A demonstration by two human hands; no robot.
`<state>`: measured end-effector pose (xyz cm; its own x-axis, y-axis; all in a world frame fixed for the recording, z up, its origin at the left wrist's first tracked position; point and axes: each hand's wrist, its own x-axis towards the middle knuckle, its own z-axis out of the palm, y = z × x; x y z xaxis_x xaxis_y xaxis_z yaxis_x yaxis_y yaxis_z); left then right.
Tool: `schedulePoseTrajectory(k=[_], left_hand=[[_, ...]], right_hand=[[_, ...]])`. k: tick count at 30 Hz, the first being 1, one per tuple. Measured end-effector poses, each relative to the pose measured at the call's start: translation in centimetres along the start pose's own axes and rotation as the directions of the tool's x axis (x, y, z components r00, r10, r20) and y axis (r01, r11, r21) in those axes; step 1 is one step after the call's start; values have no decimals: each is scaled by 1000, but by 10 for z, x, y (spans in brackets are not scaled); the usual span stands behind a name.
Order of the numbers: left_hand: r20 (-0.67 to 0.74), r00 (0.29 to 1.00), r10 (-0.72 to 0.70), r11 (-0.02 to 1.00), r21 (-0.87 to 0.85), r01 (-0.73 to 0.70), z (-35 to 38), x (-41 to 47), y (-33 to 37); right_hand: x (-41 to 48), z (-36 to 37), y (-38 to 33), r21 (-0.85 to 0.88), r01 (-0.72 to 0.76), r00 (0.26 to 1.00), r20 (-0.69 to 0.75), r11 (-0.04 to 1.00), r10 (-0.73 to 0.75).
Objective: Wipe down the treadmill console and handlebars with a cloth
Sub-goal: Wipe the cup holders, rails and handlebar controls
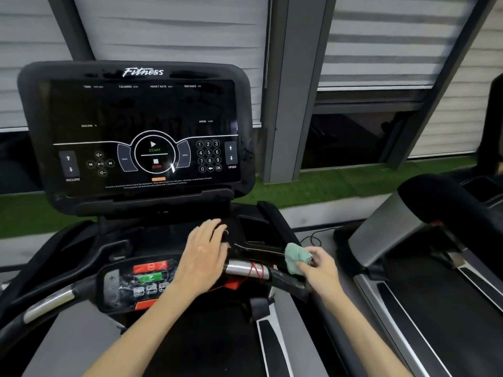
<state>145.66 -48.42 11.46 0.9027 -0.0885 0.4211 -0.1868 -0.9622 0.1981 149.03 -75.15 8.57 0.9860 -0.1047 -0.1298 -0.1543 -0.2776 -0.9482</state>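
The black treadmill console (pixel 136 131) stands upright at centre left, its dark screen showing START, STOP and a number pad. Below it a lower control panel (pixel 136 281) carries red and green buttons. A silver handlebar grip (pixel 245 269) runs right of that panel, with a red cord wound around it. My right hand (pixel 318 268) is shut on a bunched light green cloth (pixel 293 257), pressed at the right end of the handlebar by the black tray edge. My left hand (pixel 204 254) lies flat, fingers apart, on the black tray below the console.
A second treadmill (pixel 422 240) stands close on the right, with its belt (pixel 449 322) running toward me. A left silver handlebar (pixel 49 303) curves at lower left. Green turf (pixel 353 180), a grey pillar (pixel 294 91) and window blinds lie behind. A black cable (pixel 315 238) rests on the floor between machines.
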Motion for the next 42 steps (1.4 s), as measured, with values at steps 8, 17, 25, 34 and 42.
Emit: schedulePoseTrajectory(k=[8,17,25,34,42], left_hand=[[91,993,-81,964,260,55,0,-33,-26],[59,993,-99,953,293,78,1,-38,-30],[73,989,-126,943,317,96,2,-37,-26],[57,991,-122,951,292,100,5,-38,-25],[30,994,-104,952,292,91,1,-40,-24]], right_hand=[[-14,15,62,-610,212,976,178,763,-128],[-7,18,62,-298,84,988,150,951,-40],[-23,55,82,-270,122,991,-28,955,-134],[-30,82,55,-196,465,881,194,863,-431],[-23,28,91,-372,271,961,48,888,-273]])
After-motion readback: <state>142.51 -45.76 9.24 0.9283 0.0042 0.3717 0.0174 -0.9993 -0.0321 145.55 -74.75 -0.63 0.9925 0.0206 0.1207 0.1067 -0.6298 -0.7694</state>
